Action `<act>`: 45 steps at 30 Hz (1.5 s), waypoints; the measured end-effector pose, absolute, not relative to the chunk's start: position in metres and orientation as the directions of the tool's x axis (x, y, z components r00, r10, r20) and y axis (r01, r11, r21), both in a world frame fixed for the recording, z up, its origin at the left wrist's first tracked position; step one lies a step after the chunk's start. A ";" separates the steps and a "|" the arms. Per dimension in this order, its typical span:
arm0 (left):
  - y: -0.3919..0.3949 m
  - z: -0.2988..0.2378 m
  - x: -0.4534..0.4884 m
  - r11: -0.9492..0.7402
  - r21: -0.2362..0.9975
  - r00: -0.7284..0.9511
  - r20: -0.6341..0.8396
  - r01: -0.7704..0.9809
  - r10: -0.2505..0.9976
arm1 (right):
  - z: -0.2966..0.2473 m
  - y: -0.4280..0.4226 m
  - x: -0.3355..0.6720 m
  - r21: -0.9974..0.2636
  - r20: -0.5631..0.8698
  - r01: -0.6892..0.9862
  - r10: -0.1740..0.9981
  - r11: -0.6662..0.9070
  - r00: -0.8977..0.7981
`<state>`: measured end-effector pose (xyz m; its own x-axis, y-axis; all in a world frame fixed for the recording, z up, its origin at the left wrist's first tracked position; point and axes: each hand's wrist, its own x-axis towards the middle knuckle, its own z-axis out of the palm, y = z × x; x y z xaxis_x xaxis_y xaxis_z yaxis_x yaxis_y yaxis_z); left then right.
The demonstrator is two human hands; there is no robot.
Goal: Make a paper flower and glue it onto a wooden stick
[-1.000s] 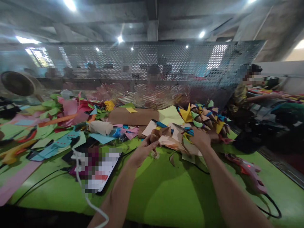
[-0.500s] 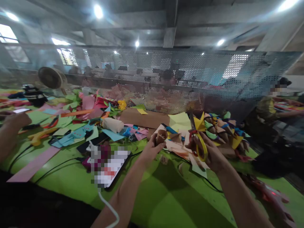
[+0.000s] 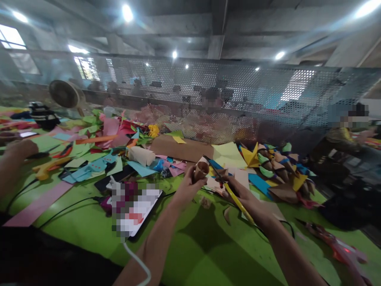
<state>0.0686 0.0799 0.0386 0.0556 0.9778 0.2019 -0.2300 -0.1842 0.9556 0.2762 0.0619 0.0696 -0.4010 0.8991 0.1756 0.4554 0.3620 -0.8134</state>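
A small rolled brown paper cone (image 3: 201, 169), its round mouth facing me, is pinched in my left hand (image 3: 188, 186). My right hand (image 3: 241, 195) is closed on yellow-handled scissors (image 3: 235, 194), whose dark blades point up and left to the cone's upper right rim. Whether the blades touch the paper I cannot tell. Cut sheets of pale and brown paper lie behind and under my right hand. To the right sits a pile of small folded paper cones (image 3: 269, 165) in brown, green and orange.
A phone (image 3: 145, 208) with a white cable lies left of my left forearm. A glue gun (image 3: 336, 242) with a red light rests at right. Coloured paper scraps (image 3: 98, 167) and a yellow glue gun (image 3: 49, 169) spread leftward. Another person's hand (image 3: 20, 153) is at far left.
My right hand has swung the scissors left and down, from upright to slanting at the cone's rim. My left hand stays nearly in place, holding the cone.
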 end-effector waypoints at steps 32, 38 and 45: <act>0.082 0.032 0.071 -0.178 0.932 0.142 0.232 -0.316 0.962 | 0.075 0.061 0.277 -0.887 0.084 0.371 0.888 0.274 -0.452; 0.084 0.029 0.071 -0.176 0.933 0.131 0.226 -0.313 0.965 | 0.078 0.060 0.276 -0.891 0.079 0.376 0.900 0.257 -0.429; 0.083 0.033 0.069 -0.189 0.944 0.113 0.226 -0.269 0.967 | 0.080 0.063 0.276 -0.871 0.069 0.419 0.909 0.257 -0.412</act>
